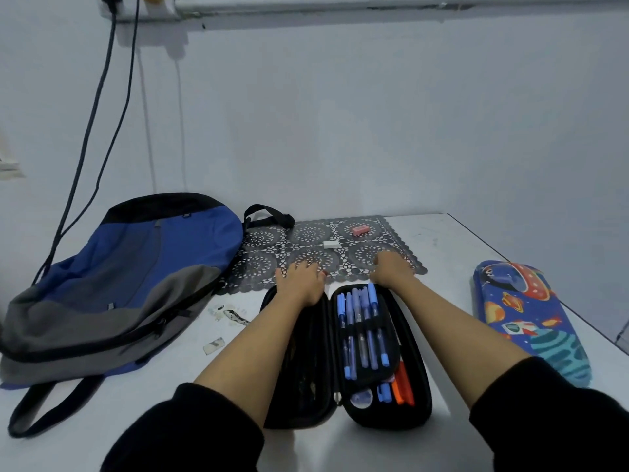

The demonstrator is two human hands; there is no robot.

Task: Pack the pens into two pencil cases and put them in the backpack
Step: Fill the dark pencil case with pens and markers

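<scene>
Left hand (299,284), fingers spread, and right hand (391,271), fingers hidden, rest on the open pencil case's (418,400) far end, likely steadying it.

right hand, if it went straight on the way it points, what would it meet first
Probably the pink eraser on the lace mat, just beyond the right hand; the white eraser lies slightly left of that line, though depth is hard to judge.
</scene>
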